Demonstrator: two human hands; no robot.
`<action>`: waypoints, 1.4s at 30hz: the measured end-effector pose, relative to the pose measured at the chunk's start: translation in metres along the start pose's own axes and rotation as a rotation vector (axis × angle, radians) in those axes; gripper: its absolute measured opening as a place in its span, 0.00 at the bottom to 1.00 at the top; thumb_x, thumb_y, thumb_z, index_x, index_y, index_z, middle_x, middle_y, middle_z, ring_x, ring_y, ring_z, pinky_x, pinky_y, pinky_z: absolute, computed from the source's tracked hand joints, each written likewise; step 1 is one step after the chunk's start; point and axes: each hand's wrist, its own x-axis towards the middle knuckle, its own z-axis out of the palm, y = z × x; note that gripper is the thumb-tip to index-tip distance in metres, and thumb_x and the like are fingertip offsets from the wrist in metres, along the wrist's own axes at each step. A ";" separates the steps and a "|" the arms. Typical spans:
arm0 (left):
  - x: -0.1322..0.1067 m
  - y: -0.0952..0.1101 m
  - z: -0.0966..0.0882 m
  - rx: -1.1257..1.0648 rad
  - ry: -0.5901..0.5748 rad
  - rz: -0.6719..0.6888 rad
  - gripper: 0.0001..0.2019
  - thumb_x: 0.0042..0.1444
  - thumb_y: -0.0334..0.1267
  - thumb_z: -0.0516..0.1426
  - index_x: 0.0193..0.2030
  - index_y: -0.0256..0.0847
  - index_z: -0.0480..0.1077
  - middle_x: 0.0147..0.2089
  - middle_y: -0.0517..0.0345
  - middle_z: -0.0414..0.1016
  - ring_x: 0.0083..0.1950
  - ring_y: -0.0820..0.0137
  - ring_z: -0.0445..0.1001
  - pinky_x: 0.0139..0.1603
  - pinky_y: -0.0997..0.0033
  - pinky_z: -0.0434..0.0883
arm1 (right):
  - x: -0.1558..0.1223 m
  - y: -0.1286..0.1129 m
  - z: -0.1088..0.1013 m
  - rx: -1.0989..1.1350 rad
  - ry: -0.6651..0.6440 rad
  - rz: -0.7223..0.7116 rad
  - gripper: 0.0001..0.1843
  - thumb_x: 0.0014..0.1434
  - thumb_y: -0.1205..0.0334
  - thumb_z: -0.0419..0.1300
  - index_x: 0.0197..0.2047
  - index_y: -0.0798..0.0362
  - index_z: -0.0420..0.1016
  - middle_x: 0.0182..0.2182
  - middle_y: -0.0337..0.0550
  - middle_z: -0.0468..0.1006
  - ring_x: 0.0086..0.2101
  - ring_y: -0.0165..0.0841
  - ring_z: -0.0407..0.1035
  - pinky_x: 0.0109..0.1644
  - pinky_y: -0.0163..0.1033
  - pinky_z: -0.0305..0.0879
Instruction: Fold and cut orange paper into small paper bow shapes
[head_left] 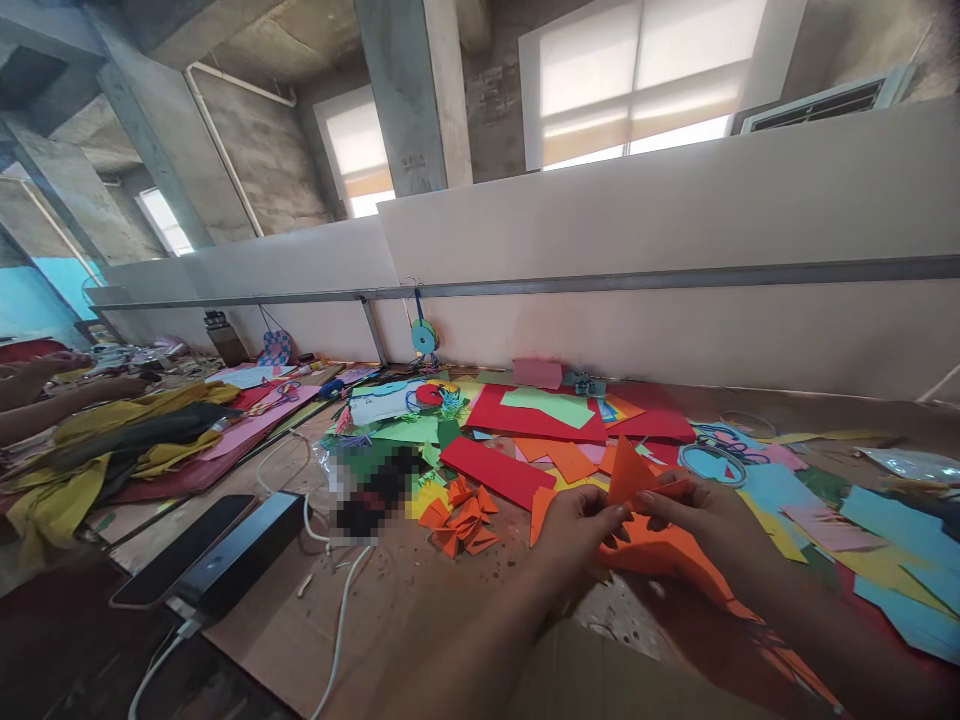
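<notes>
My left hand (574, 525) and my right hand (705, 515) meet low in the middle of the view, both pinched on a folded piece of orange paper (628, 472) whose point sticks up between the fingers. A larger orange sheet (667, 555) lies under my hands on the brown table (420, 590). Just left of my left hand sits a small heap of folded orange paper shapes (461, 520).
Coloured paper sheets cover the table: red (525, 415), green (547, 405), blue (892, 535). A phone (184, 550) and a black power bank (244, 550) with white cable (341, 620) lie at left. Another person's arms (45, 395) work at far left. A white partition (675, 330) backs the table.
</notes>
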 end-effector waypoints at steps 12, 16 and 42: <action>-0.004 0.006 0.004 0.025 0.045 0.033 0.11 0.50 0.43 0.60 0.30 0.36 0.72 0.26 0.59 0.69 0.30 0.71 0.67 0.32 0.74 0.61 | -0.011 -0.006 0.010 0.089 -0.040 0.077 0.13 0.47 0.49 0.68 0.25 0.50 0.78 0.25 0.41 0.79 0.30 0.38 0.72 0.34 0.38 0.66; -0.005 0.008 0.005 0.009 0.037 0.037 0.10 0.50 0.42 0.60 0.30 0.35 0.72 0.27 0.58 0.69 0.30 0.72 0.67 0.32 0.74 0.60 | -0.013 -0.008 0.012 0.066 -0.067 0.074 0.14 0.46 0.48 0.68 0.23 0.51 0.79 0.24 0.42 0.79 0.28 0.38 0.71 0.32 0.38 0.65; 0.005 0.000 -0.012 0.056 -0.110 0.008 0.17 0.51 0.51 0.59 0.30 0.36 0.70 0.25 0.57 0.71 0.28 0.73 0.67 0.32 0.73 0.64 | 0.007 0.000 -0.016 0.117 -0.190 0.064 0.19 0.45 0.47 0.70 0.22 0.52 0.70 0.18 0.32 0.65 0.23 0.28 0.57 0.28 0.35 0.52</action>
